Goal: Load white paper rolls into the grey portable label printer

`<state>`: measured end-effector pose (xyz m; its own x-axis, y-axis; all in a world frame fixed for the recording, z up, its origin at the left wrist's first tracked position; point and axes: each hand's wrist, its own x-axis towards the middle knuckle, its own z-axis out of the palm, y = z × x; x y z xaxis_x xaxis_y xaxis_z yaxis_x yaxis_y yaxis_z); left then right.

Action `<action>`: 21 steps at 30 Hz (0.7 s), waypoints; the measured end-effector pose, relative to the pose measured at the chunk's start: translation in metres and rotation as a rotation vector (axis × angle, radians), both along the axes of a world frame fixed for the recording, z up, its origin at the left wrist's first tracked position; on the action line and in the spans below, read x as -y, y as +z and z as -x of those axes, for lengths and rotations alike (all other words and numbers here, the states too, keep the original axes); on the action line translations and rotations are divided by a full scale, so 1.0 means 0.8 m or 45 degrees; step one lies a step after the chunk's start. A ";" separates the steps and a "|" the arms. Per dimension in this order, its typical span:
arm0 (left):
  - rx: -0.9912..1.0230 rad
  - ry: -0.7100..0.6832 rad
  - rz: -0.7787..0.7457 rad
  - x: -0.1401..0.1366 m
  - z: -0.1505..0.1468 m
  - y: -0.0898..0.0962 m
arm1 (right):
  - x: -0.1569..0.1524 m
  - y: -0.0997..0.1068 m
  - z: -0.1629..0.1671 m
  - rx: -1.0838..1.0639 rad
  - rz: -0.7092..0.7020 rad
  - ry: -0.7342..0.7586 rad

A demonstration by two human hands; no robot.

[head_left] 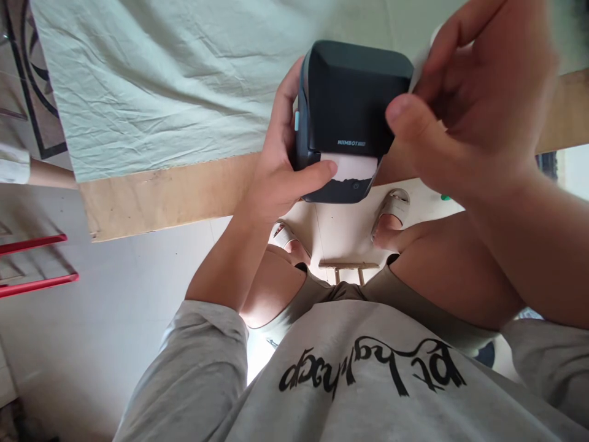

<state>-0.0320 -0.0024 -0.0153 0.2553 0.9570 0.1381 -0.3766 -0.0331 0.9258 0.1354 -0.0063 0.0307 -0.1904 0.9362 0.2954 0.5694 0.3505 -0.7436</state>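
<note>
A dark label printer (359, 98) marked NIIMBOT is held up in front of me, tilted, above the table's front edge. My left hand (285, 153) wraps around its left side. The left thumb presses on white label paper (356, 167) showing at the printer's front slot, beside a small power button. At the printer's right side, my right hand (473, 110) is closed and partly blurred, its thumb against the casing. Between its fingers a thin white piece (418, 70) shows, looking like paper; most of it is hidden.
A pale green cloth (184, 80) covers the table, whose wooden edge (175, 190) runs below my hands. Red metal bars (39, 285) stand at the left on the light floor. Another person's forearm (50, 174) shows at the far left.
</note>
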 end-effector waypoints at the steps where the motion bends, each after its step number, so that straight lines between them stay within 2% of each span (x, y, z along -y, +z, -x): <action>1: 0.036 0.013 0.010 0.002 -0.002 0.003 | -0.001 -0.004 0.000 0.028 0.062 0.006; 6: 0.068 0.059 0.123 0.014 -0.014 0.017 | -0.005 -0.020 0.001 0.008 0.324 0.084; 9: 0.084 0.060 0.154 0.014 -0.015 0.020 | -0.007 -0.023 0.003 -0.078 0.536 0.140; 11: 0.083 0.060 0.171 0.013 -0.013 0.020 | -0.007 -0.024 0.004 -0.081 0.614 0.150; 16: 0.062 0.031 0.216 0.010 -0.009 0.019 | -0.007 -0.023 0.005 0.062 0.538 0.110; 21: 0.210 0.059 0.278 0.010 -0.010 0.023 | -0.004 -0.018 0.005 0.087 0.503 0.140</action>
